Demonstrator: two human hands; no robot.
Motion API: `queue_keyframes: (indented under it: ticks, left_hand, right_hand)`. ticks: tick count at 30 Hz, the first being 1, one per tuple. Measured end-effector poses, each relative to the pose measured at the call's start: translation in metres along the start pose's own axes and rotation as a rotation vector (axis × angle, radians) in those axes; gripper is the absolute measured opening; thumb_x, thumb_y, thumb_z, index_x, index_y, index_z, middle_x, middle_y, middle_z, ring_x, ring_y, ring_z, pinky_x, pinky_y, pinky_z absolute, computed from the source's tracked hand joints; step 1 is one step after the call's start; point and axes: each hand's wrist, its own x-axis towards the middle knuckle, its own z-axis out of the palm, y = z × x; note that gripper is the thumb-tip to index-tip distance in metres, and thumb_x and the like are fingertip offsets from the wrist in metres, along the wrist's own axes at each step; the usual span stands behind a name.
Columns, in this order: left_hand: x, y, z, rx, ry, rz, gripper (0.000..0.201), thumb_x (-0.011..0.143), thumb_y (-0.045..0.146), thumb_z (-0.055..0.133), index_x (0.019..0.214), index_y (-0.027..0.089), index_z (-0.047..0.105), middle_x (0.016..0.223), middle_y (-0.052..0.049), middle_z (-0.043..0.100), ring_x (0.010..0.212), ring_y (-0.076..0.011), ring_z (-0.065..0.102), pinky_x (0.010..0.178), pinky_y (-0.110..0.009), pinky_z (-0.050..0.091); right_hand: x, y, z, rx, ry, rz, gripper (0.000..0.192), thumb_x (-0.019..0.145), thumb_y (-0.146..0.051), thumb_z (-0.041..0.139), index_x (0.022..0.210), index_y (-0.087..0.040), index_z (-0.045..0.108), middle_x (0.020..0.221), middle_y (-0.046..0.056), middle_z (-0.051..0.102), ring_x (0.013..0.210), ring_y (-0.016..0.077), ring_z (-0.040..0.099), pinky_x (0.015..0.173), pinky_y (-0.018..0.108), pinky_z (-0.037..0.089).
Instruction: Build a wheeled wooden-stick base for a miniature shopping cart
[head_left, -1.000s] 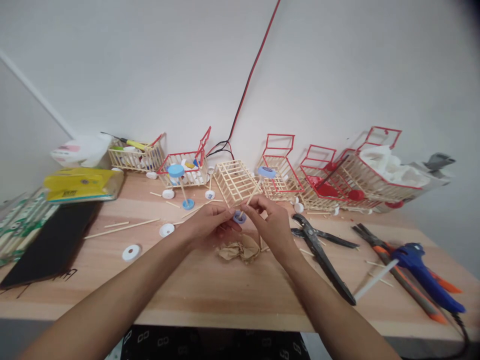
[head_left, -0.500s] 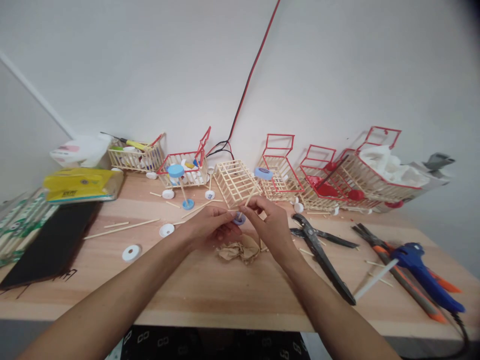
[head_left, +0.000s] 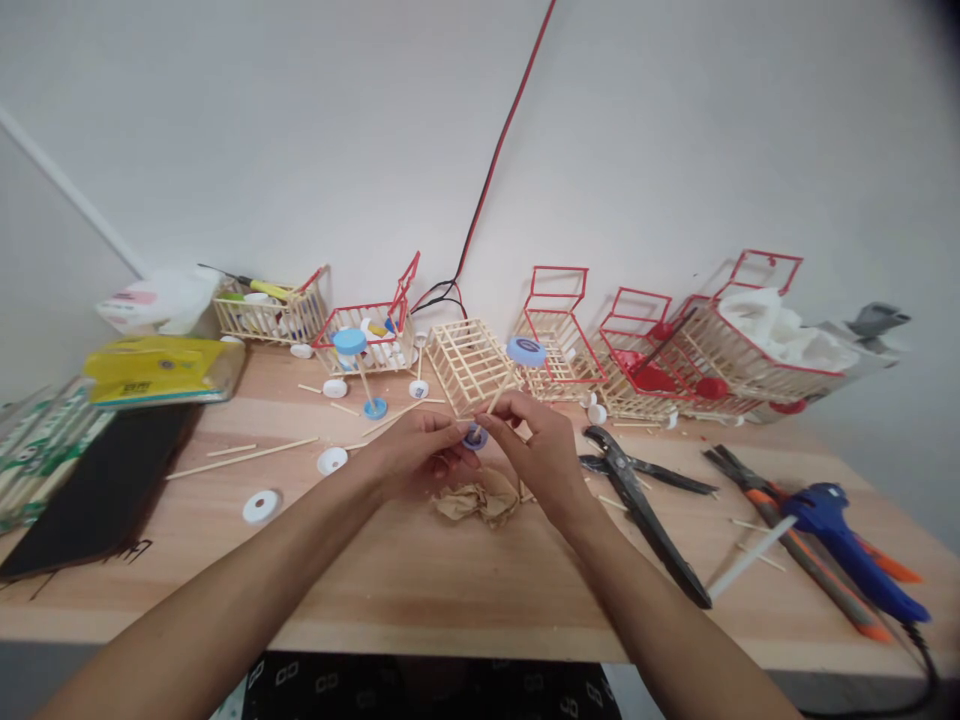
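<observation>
My left hand (head_left: 430,447) is closed on a blue-purple bottle cap (head_left: 474,437) at the lower end of a thin wooden stick (head_left: 498,392). With my right hand (head_left: 531,436) I pinch that stick just above the cap. At the stick's upper end sits another blue cap (head_left: 526,351), so the two caps and stick form one tilted piece. Behind my hands lies a small cart basket (head_left: 472,365) built from wooden sticks. Crumpled brown paper (head_left: 478,500) rests on the table below my fingers.
A similar blue-capped axle (head_left: 351,343) stands at left, near white caps (head_left: 261,506) and loose sticks. Finished stick carts (head_left: 559,340) with red trim line the wall. Black cutters (head_left: 645,515), pliers (head_left: 806,550) and a blue glue gun (head_left: 847,540) lie at right.
The stick and its caps have tilted slightly, with the upper cap's top now turned more toward me. Both hands keep nearly the same place.
</observation>
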Motion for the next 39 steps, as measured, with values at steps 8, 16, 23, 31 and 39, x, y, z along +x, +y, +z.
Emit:
queue_keyframes:
  ticks: [8,16,23,31,39]
  left_hand:
    - [0.002,-0.006,-0.002,0.079,0.010,0.012,0.049,0.067,0.060,0.071,0.073,0.011,0.064,0.066,-0.006,0.068,0.045,-0.0062,0.047,0.045,-0.019,0.030]
    - [-0.002,0.003,0.001,0.190,0.075,0.050,0.053,0.076,0.063,0.058,0.075,0.010,0.065,0.075,-0.009,0.070,0.050,-0.0090,0.052,0.045,-0.021,0.039]
    - [-0.001,0.004,0.002,0.154,0.034,0.006,0.057,0.070,0.067,0.060,0.077,0.011,0.061,0.069,-0.006,0.067,0.046,-0.0091,0.052,0.041,-0.021,0.039]
    - [-0.008,0.015,0.006,0.252,-0.016,-0.030,0.059,0.069,0.070,0.059,0.067,0.011,0.061,0.056,-0.004,0.063,0.039,-0.0069,0.048,0.038,-0.019,0.034]
    - [-0.004,0.006,0.003,0.322,0.006,0.014,0.060,0.069,0.072,0.058,0.064,0.012,0.061,0.051,-0.002,0.060,0.039,-0.0079,0.049,0.039,-0.018,0.035]
  right_hand:
    - [0.000,-0.001,0.001,0.004,-0.002,-0.020,0.014,0.087,-0.025,0.057,0.074,-0.021,0.059,0.077,0.000,0.065,0.071,0.0143,0.056,0.067,0.026,0.042]
    - [0.000,0.003,0.001,-0.040,0.029,-0.030,0.013,0.087,-0.025,0.057,0.075,-0.021,0.061,0.076,0.000,0.065,0.072,0.0144,0.057,0.068,0.026,0.041]
    - [0.000,0.005,0.000,-0.022,-0.015,-0.067,0.015,0.087,-0.026,0.059,0.073,-0.020,0.060,0.075,0.000,0.063,0.069,0.0137,0.053,0.064,0.026,0.039]
    - [-0.001,0.003,0.001,-0.016,-0.101,-0.123,0.016,0.088,-0.029,0.058,0.075,-0.020,0.060,0.072,0.000,0.061,0.069,0.0139,0.054,0.066,0.026,0.040]
    - [-0.001,0.007,0.004,-0.001,-0.106,-0.146,0.017,0.089,-0.030,0.058,0.075,-0.020,0.059,0.072,0.000,0.059,0.069,0.0132,0.053,0.066,0.025,0.040]
